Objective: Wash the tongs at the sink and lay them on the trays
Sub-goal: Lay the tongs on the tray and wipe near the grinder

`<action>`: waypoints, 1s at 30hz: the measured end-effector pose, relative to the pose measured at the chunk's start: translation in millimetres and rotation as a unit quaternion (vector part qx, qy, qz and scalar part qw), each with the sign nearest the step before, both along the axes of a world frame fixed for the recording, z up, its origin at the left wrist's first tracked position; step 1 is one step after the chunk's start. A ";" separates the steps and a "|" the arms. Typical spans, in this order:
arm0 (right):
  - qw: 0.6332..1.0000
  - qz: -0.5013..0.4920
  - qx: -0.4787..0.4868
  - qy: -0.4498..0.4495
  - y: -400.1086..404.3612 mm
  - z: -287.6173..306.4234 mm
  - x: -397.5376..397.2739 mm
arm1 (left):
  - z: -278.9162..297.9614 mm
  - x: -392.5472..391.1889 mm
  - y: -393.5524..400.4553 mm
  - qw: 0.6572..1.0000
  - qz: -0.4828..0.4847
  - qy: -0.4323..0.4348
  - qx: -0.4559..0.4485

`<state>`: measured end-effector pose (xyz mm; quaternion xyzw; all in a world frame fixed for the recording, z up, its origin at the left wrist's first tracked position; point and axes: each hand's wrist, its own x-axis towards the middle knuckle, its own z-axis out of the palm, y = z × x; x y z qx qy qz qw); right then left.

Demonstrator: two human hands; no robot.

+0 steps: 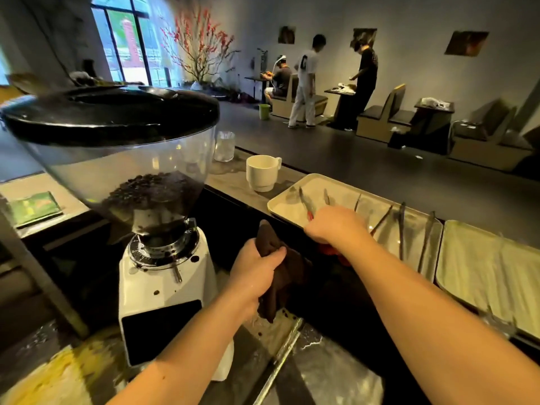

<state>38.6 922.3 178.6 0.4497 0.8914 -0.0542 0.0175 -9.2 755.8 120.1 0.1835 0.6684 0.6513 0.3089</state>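
From the head camera, your left hand [257,267] has its fingers curled tight round a soft, dark brown cloth [280,276] that hangs in limp folds. Your right hand [336,226] is closed on red-handled tongs [306,207] at the near edge of the cream tray [280,204]. Slim metal tongs [401,229] lie in a row on that flat, rimmed tray. A second tray [479,258] sits just beside it. The glossy white coffee grinder [157,229], with its clear bean hopper, fills the worktop's left side; a white cup [261,172] stands behind the tray.
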 end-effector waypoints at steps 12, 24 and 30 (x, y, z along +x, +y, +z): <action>0.998 -0.052 -0.015 0.032 20.7 -23.8 -32.2 | -11.7 -3.1 -1.1 1.000 0.002 0.003 -0.018; 0.964 0.123 -0.040 0.233 -82.1 -27.3 35.5 | 2.2 15.6 -77.8 0.997 0.005 -0.067 0.028; 0.903 0.165 -0.234 0.320 -184.7 -41.7 38.7 | -6.5 26.1 -184.5 0.993 0.031 -0.097 0.067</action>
